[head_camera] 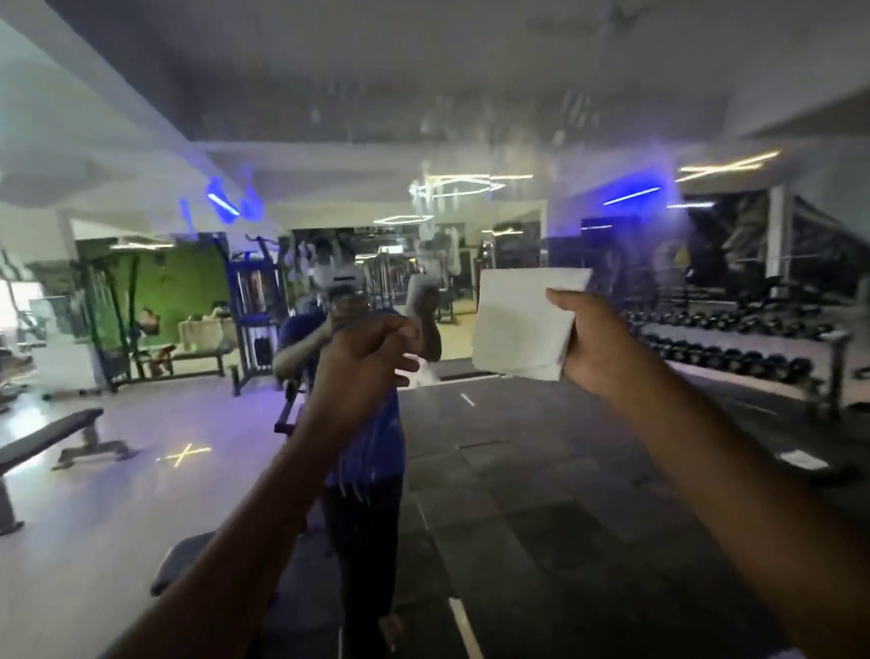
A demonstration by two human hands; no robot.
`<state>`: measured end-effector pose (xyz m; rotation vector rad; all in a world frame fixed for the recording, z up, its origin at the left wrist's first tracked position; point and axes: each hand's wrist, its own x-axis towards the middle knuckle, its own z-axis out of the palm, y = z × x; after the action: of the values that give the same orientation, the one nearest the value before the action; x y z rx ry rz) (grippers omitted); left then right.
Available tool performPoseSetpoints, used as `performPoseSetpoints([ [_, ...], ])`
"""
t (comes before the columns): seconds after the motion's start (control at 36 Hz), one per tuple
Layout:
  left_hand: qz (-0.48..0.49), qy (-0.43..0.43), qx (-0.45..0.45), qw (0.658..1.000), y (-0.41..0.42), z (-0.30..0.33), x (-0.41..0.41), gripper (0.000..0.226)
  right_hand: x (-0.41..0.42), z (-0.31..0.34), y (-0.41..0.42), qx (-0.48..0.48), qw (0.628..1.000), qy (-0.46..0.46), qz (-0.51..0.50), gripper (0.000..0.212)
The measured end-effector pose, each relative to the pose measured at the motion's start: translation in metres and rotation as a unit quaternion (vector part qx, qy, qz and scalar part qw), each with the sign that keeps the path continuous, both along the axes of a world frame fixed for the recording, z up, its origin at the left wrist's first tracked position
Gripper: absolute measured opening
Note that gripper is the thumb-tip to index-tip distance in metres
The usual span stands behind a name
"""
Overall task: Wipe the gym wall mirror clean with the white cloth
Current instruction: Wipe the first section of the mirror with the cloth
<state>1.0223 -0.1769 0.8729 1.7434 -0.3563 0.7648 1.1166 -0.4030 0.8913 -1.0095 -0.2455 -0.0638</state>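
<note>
Mirror [536,116] streaks (upper glass) are waiting: your right hand [585,339] is pinching the folded white cloth [517,323], left hand [368,354] curling empty; be pressing flat, overlapping strokes.

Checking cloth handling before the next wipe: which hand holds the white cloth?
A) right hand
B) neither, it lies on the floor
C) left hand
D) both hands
A: the right hand pinches the folded white cloth by its edge, while the left hand is curled, apart from it.

A folded white cloth [522,323], held upright, hangs before the streaked, smeared wall mirror [512,133].
</note>
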Motion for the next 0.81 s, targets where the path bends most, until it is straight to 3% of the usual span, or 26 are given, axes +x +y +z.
performPoseSetpoints([
  [0.14, -0.042, -0.029, 0.031, 0.998, 0.0, 0.054, 0.074, 0.013, 0.06, 0.059, 0.005, -0.001, 0.997, -0.044, -0.062, 0.015],
  [0.25, -0.021, -0.061, 0.074, 0.995, 0.006, 0.097, 0.127, 0.017, 0.121, 0.108, 0.005, -0.026, 0.983, -0.064, -0.173, 0.019],
  [0.42, 0.032, -0.124, 0.124, 0.984, 0.01, 0.162, 0.19, 0.018, 0.196, 0.172, -0.016, -0.164, 0.874, -0.1, -0.447, 0.044],
  [0.53, 0.1, -0.172, 0.176, 0.964, 0.009, 0.191, 0.222, 0.02, 0.251, 0.191, -0.015, -0.21, 0.819, -0.155, -0.511, 0.046],
  [0.61, 0.173, -0.204, 0.218, 0.938, 0.006, 0.205, 0.247, 0.023, 0.295, 0.187, 0.016, -0.279, 0.788, -0.215, -0.504, 0.055],
  [0.64, 0.202, -0.215, 0.234, 0.926, 0.004, 0.209, 0.253, 0.024, 0.309, 0.179, 0.032, -0.318, 0.772, -0.221, -0.505, 0.056],
  [0.72, 0.27, -0.24, 0.273, 0.891, -0.002, 0.213, 0.273, 0.042, 0.342, 0.145, 0.071, -0.432, 0.636, -0.291, -0.569, 0.079],
  [0.75, 0.287, -0.246, 0.291, 0.879, -0.004, 0.212, 0.278, 0.05, 0.349, 0.139, 0.071, -0.458, 0.608, -0.321, -0.565, 0.085],
  [0.81, 0.317, -0.269, 0.324, 0.85, -0.008, 0.212, 0.289, 0.057, 0.374, 0.14, 0.048, -0.487, 0.532, -0.405, -0.562, 0.081],
])
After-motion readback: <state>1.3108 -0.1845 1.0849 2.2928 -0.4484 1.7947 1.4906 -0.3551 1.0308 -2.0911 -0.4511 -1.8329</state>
